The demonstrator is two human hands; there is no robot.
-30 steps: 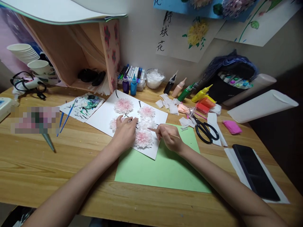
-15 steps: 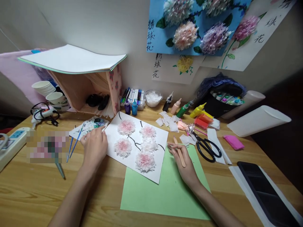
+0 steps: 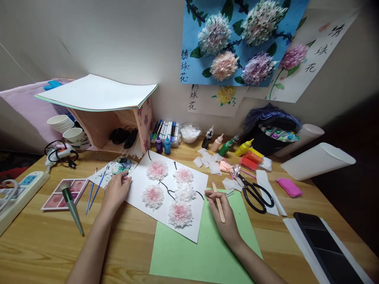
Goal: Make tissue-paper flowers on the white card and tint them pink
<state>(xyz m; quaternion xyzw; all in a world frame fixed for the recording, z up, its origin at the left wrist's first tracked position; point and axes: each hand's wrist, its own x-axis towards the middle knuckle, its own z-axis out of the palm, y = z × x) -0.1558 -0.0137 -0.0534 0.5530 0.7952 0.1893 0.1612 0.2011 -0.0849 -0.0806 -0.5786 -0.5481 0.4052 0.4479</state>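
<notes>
A white sheet bears several fluffy pink-white paper flowers and dark painted branches. Its lower part overlaps a green sheet. My left hand is closed at the white sheet's left edge, thumb over the paper, the other fingertips partly hidden. Between the fingers of my right hand is a flat wooden stick, slanting with its narrow end up. The right fingertips are beside the white sheet's right edge, above the green sheet.
Left lie paintbrushes, a palette with a large brush, and a power strip. Paint bottles, a bowl and tissue squares sit behind. Scissors and a black tray are at right.
The view has tilted up, so the tabletop things appear lower. My left hand has shifted down along the sheet's left edge. The right hand still holds the stick.
</notes>
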